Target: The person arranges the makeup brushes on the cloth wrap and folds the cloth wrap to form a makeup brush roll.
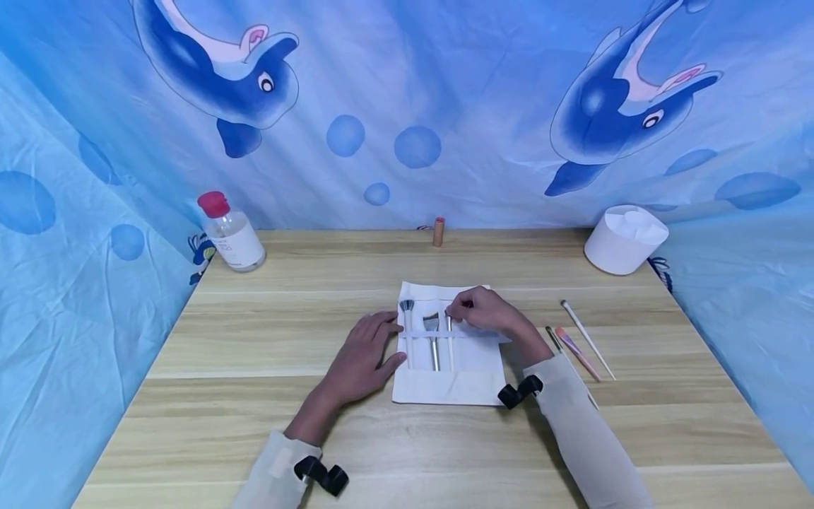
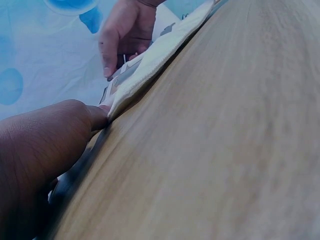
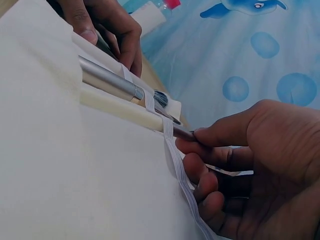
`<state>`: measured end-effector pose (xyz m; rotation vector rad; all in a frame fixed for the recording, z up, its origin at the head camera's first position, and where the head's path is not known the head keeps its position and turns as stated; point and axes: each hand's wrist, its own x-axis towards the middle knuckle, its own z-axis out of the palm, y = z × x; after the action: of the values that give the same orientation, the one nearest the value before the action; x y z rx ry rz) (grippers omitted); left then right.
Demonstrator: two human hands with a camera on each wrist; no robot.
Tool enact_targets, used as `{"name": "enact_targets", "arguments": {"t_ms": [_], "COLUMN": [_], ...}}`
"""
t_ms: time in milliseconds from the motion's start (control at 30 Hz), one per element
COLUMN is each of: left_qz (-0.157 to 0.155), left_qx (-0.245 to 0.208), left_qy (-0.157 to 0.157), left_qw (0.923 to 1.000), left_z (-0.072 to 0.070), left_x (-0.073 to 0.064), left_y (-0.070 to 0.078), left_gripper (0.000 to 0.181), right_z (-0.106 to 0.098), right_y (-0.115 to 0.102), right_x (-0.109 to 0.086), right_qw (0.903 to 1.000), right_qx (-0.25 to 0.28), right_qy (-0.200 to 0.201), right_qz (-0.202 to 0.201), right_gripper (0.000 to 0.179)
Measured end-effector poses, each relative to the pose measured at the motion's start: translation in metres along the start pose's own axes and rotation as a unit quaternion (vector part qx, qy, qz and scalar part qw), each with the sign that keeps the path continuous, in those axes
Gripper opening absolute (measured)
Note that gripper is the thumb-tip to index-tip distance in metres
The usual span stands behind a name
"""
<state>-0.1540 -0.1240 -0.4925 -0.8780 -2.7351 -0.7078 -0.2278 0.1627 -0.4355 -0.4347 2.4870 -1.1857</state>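
A white fabric brush roll [image 1: 448,389] with an elastic band [image 3: 172,150] lies on the table. Slotted in it are a white-handled makeup brush [image 1: 409,346] at the left, a silver-handled flat brush [image 1: 435,351] in the middle and a slim pale-handled makeup brush [image 3: 127,114]. My right hand [image 1: 485,311] pinches the slim brush near its upper end, just past the elastic; the bristles are hidden by the fingers. At the roll's left edge my left hand [image 1: 359,362] rests with fingers spread, its thumb and fingertips touching the fabric.
Right of the roll lie a white brush [image 1: 588,341], a pink brush [image 1: 577,353] and a dark-tipped brush [image 1: 552,339], partly under my right forearm. A red-capped bottle [image 1: 235,240], a small brown tube [image 1: 439,232] and a white paper roll [image 1: 620,247] stand along the back.
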Motion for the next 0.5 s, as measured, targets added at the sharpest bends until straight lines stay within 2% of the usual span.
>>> {"name": "enact_targets", "arguments": {"t_ms": [167, 367, 500], "left_qz": [-0.004, -0.001, 0.002], "left_qx": [-0.001, 0.000, 0.000], "left_qy": [-0.007, -0.005, -0.002], "left_qw": [1.0000, 1.0000, 1.0000], "left_z": [0.000, 0.001, 0.002], "left_x": [0.000, 0.000, 0.000], "left_y": [0.000, -0.001, -0.002], "left_gripper": [0.047, 0.047, 0.047], "right_z": [-0.001, -0.005, -0.016], "right_y": [0.002, 0.000, -0.005], "right_x": [-0.002, -0.007, -0.015], "right_qw": [0.9993, 0.9882, 0.9806], "right_qx": [-0.020, -0.113, -0.139], "right_qy": [0.013, 0.084, 0.123], "right_qz": [-0.028, -0.061, -0.062], "right_gripper": [0.019, 0.014, 0.015]}}
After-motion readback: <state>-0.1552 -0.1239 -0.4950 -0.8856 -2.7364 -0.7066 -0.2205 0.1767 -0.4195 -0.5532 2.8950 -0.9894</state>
